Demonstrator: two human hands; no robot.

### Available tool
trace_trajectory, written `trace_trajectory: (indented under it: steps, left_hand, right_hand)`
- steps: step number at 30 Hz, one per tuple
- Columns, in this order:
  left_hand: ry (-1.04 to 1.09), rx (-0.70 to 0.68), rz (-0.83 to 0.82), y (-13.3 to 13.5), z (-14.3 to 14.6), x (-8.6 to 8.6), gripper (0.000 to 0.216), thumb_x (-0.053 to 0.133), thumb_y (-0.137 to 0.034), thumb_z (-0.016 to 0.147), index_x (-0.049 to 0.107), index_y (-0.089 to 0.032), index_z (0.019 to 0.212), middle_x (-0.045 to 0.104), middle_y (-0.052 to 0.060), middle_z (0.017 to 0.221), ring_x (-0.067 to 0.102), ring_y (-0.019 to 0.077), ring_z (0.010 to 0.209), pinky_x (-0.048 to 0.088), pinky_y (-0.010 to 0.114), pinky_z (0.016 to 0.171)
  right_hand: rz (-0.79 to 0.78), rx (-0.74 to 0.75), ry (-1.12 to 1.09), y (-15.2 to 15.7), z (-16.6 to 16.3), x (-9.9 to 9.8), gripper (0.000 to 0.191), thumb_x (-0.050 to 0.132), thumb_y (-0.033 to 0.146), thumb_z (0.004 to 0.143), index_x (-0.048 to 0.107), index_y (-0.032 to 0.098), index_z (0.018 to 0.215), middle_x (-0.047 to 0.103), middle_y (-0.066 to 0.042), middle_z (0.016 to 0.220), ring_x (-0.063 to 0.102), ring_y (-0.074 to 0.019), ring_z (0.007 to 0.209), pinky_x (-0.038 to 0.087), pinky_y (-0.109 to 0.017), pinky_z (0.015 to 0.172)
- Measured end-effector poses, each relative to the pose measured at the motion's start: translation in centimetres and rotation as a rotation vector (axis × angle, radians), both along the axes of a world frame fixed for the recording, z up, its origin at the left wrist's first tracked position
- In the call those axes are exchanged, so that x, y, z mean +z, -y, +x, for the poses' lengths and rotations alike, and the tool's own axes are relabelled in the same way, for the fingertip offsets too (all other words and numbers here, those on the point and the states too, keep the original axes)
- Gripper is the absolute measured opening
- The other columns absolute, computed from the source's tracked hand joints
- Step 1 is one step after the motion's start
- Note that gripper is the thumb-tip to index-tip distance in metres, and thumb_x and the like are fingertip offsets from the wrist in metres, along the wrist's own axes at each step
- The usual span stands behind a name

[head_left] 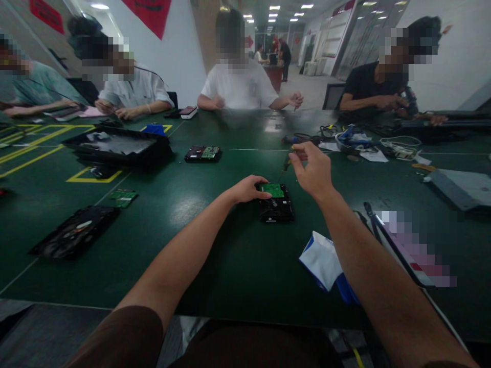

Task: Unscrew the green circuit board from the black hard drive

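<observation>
A black hard drive [276, 210] with a green circuit board [273, 190] on its upper face lies flat on the dark green table [238, 271]. My left hand [251, 188] is closed around the drive's far left corner, its thumb on the board. Above the drive's far right side, my right hand [312, 167] pinches a screwdriver [286, 164] with a yellow and dark handle. The screwdriver's thin shaft slants down toward the board's far edge; whether its tip touches cannot be made out.
Another hard drive [202, 153] lies farther back. To the left are a black tray [118, 145], a loose green board [123, 197] and a black casing [76, 231]. White-and-blue cloth [322, 259] lies under my right forearm. Cables [355, 139] and a grey metal box [462, 188] are right; several people sit opposite.
</observation>
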State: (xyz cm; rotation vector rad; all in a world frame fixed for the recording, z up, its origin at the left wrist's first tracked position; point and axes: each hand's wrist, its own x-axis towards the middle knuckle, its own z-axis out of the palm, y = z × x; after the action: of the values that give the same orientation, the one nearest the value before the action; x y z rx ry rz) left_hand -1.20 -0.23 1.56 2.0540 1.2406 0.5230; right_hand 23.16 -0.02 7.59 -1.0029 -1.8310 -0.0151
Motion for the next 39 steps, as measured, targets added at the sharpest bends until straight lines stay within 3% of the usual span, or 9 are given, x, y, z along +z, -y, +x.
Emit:
trace_trajectory:
  steps: [13,19,24,31,39]
  left_hand:
    - [-0.032,0.0,0.015,-0.18,-0.05,-0.07,0.076,0.082,-0.057,0.08,0.065,-0.015,0.141,0.066,0.013,0.132,0.065,0.0269,0.104,0.051,0.037,0.087]
    - [-0.044,0.008,-0.003,-0.07,-0.04,0.09,0.076,0.082,-0.057,0.08,0.064,-0.017,0.142,0.064,0.014,0.137,0.064,0.0274,0.105,0.051,0.038,0.089]
    - [-0.041,0.007,0.0,-0.06,-0.05,0.11,0.076,0.082,-0.057,0.08,0.065,-0.016,0.142,0.064,0.015,0.135,0.064,0.0269,0.103,0.05,0.037,0.087]
    - [-0.027,0.008,0.013,-0.2,-0.08,-0.2,0.076,0.082,-0.057,0.079,0.066,-0.015,0.14,0.066,0.014,0.132,0.064,0.0255,0.1,0.05,0.036,0.085]
    - [-0.025,0.005,0.016,-0.24,-0.06,-0.24,0.075,0.082,-0.056,0.08,0.065,-0.015,0.141,0.066,0.015,0.132,0.064,0.0254,0.099,0.05,0.036,0.084]
  right_hand:
    - [0.011,-0.038,-0.01,0.16,-0.18,0.28,0.012,0.064,0.032,0.095,0.066,0.026,0.106,0.072,-0.006,0.098,0.069,-0.0248,0.091,0.059,-0.046,0.088]
    - [0.014,-0.056,0.018,0.24,-0.16,0.33,0.018,0.064,0.024,0.091,0.066,0.024,0.109,0.072,-0.01,0.108,0.069,-0.0272,0.098,0.059,-0.049,0.091]
    - [-0.047,-0.048,-0.047,-0.06,0.11,0.02,0.021,0.068,0.032,0.092,0.064,0.025,0.112,0.073,-0.007,0.103,0.07,-0.0252,0.092,0.061,-0.045,0.084]
    - [0.0,-0.06,-0.006,0.12,-0.04,0.18,0.018,0.066,0.027,0.092,0.068,0.025,0.11,0.072,-0.009,0.107,0.07,-0.026,0.096,0.061,-0.048,0.089]
    - [-0.021,-0.054,-0.04,0.07,0.07,0.21,0.015,0.068,0.038,0.094,0.066,0.025,0.103,0.073,-0.006,0.099,0.07,-0.0258,0.091,0.06,-0.046,0.086]
